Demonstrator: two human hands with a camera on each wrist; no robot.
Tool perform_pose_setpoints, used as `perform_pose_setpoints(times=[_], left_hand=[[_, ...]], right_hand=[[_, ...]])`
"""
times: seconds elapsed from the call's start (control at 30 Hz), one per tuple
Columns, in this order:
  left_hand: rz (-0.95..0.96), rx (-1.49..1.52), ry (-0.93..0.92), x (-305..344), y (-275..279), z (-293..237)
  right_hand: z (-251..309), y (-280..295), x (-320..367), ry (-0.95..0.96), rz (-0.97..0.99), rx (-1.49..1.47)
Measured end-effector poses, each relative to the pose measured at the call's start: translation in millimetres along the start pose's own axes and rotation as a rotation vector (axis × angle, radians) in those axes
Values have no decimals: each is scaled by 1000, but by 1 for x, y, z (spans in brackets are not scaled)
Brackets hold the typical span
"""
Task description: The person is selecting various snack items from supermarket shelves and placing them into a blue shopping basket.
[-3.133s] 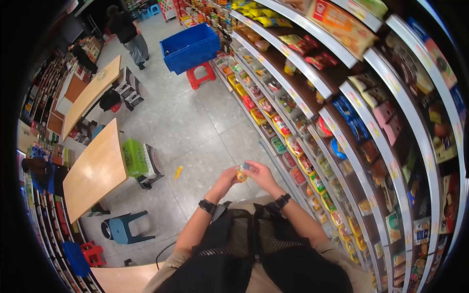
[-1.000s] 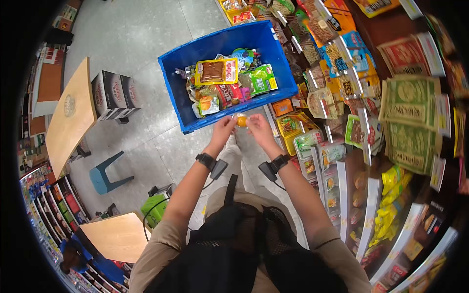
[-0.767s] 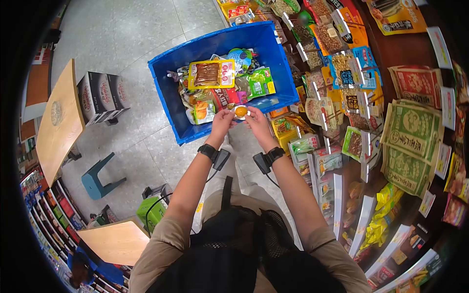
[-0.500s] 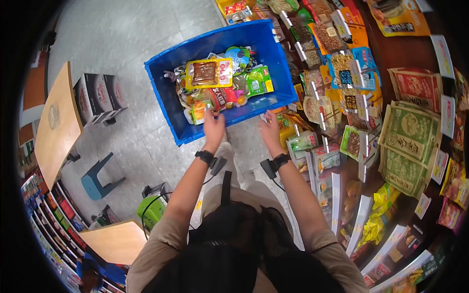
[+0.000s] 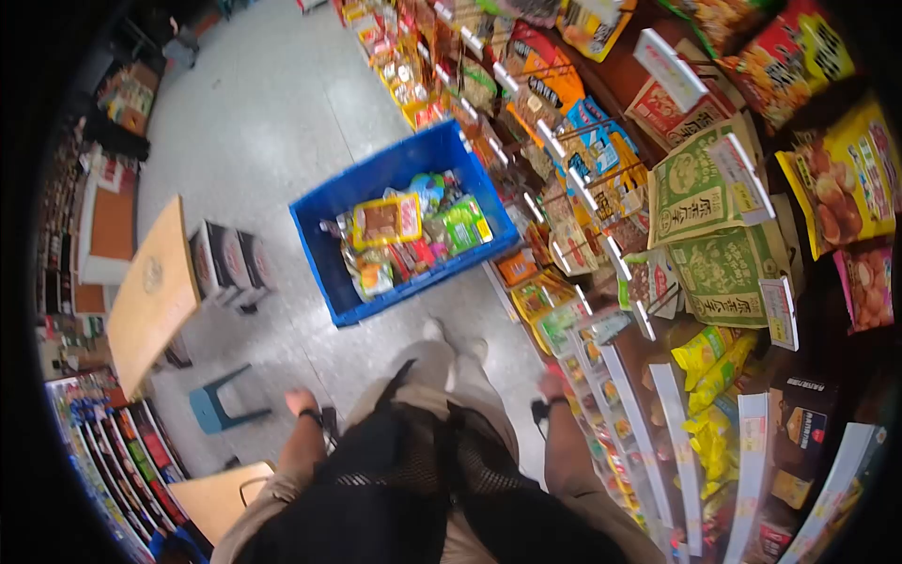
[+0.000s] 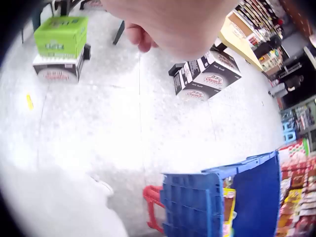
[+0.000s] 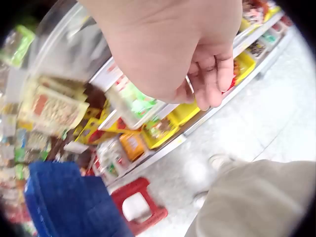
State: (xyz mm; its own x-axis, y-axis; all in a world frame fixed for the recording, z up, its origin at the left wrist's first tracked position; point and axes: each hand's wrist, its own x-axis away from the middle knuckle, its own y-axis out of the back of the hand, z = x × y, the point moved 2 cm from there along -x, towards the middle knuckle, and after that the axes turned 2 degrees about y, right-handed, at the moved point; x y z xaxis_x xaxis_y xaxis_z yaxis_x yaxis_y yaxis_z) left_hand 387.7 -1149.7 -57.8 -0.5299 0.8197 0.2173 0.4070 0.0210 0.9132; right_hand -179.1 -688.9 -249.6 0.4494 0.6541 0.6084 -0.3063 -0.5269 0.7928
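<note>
My left hand (image 5: 303, 402) hangs low beside my left hip with nothing in it; the left wrist view shows part of this hand (image 6: 173, 22), its fingertips curving in loosely. My right hand (image 5: 552, 383) is down at my right side, near the snack shelves. In the right wrist view that hand (image 7: 182, 54) has relaxed, slightly bent fingers and holds nothing. In front of me a blue crate (image 5: 319, 258) contains several snack packs, among them a yellow-edged pack of brown strips (image 5: 385, 221) and a green bag (image 5: 463, 226). Neither hand touches the crate.
Under the crate is a red stool (image 7: 157, 212). Shelves of packaged snacks, including green paper packs (image 5: 719, 273), line the right side. A teal stool (image 5: 209, 406), a wooden table (image 5: 155, 301) and stacked cartons (image 5: 221, 258) stand to the left.
Both hands held a small round orange item in clear wrapping, brought it over the crate and let go. They have since dropped to my sides, and the crate now appears farther off.
</note>
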Motion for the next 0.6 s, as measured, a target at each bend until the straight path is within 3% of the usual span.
perform_pose_setpoints(times=[0.03, 0.07, 0.1, 0.13, 0.17, 0.2, 0.27, 0.3, 0.33, 0.4, 0.43, 0.5, 0.53, 0.6], left_hand=[[-66, -144, -202, -35, -12, 38], [234, -111, -18, -48, 0, 27], [543, -90, 166, -54, 12, 8], [529, -17, 139, -60, 19, -19], [528, 54, 122, -62, 17, -40], [535, 126, 114, -64, 12, -59], [423, 152, -203, -104, -34, -98], [153, 216, -457, -151, -91, -96], [399, 111, -432, -123, -84, -157], [538, 445, -483, -61, -84, -261], [663, 549, -542, -26, -66, -309], [830, 680, -750, -18, -79, -362], [952, 722, -684, -14, -67, -384], [1193, 802, -536, -49, -56, -404]], right_hand=[[-7, -36, 19, 62, 74, -46], [-12, -104, 28, 27, 155, -46], [-1, -78, 55, 121, 296, -98], [4, -132, 63, -174, 347, -915], [10, -168, 75, -527, 209, -1711], [25, -150, 84, -648, 205, -1816], [61, -79, 113, -912, 149, -2018], [76, -53, 117, -911, 153, -1960], [92, -33, 121, -911, 158, -1902], [116, -28, 109, -884, 178, -1937], [122, -50, 97, -702, 180, -1805], [145, -71, 64, -366, 162, -1514], [162, -64, 46, -518, 59, -1548], [210, 17, 28, -738, -342, -1384]])
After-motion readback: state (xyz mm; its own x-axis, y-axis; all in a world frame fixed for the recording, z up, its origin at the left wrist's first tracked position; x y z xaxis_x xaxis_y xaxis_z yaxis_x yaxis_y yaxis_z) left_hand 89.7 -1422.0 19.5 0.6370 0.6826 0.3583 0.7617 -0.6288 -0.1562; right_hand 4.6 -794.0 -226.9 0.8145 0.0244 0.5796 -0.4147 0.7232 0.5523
